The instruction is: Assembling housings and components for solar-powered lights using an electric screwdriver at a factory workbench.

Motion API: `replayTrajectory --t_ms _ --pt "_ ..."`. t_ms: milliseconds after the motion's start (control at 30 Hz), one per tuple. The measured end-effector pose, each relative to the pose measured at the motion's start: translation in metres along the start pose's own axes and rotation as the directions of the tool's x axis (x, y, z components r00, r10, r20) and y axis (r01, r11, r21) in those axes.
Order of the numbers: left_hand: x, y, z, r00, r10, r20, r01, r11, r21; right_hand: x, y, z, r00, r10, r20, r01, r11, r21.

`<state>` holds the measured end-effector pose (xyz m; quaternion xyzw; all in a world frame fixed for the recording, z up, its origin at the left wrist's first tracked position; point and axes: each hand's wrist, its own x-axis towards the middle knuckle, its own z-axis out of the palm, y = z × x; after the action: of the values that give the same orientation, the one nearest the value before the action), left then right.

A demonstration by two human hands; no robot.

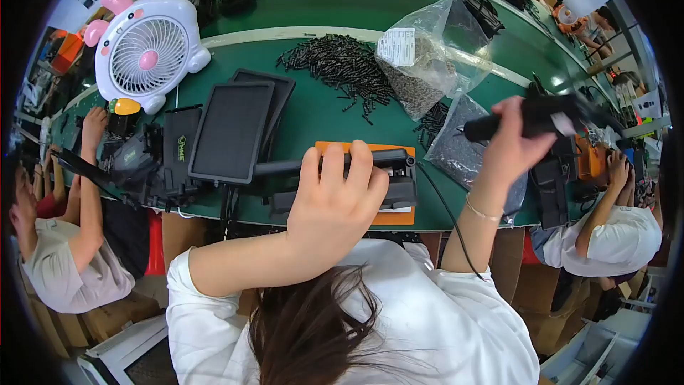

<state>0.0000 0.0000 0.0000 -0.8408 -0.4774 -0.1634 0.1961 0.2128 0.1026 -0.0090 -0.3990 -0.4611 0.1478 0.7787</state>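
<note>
My left hand lies with its fingers curled over a black plastic assembly that has a long arm. Beneath it an orange mat shows around the edges. At the arm's left end stands a flat black panel, with a second dark panel behind it. Raised at the right, my right hand is closed around a black tool, blurred by motion, that looks like a power screwdriver. A thin black cable runs from the assembly's right end down toward my right arm.
Loose black screw-like parts are heaped farther back. Clear bags of small parts stand right of them, another bag nearer. A white fan is at the left, beside black boxes. Co-workers sit on both sides.
</note>
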Motion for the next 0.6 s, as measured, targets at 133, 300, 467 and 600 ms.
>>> replayTrajectory --t_ms 133,300,467,600 --pt "0.001 0.007 -0.006 0.999 -0.003 0.047 0.004 1.000 -0.028 0.005 -0.065 -0.010 0.909 -0.093 0.407 -0.168 0.811 0.560" --pt "0.004 0.001 -0.003 0.998 0.011 0.061 -0.009 0.999 -0.041 0.009 -0.067 0.013 0.759 -0.180 0.626 -0.352 0.695 0.627" --pt "0.003 0.001 0.001 1.000 0.004 0.025 -0.002 0.998 -0.062 -0.002 -0.066 0.024 0.819 -0.002 0.574 -0.336 0.809 0.482" --pt "0.002 0.000 0.005 0.998 0.020 -0.056 -0.024 0.997 -0.075 -0.004 -0.068 0.025 0.782 -0.057 0.621 -0.302 0.836 0.458"
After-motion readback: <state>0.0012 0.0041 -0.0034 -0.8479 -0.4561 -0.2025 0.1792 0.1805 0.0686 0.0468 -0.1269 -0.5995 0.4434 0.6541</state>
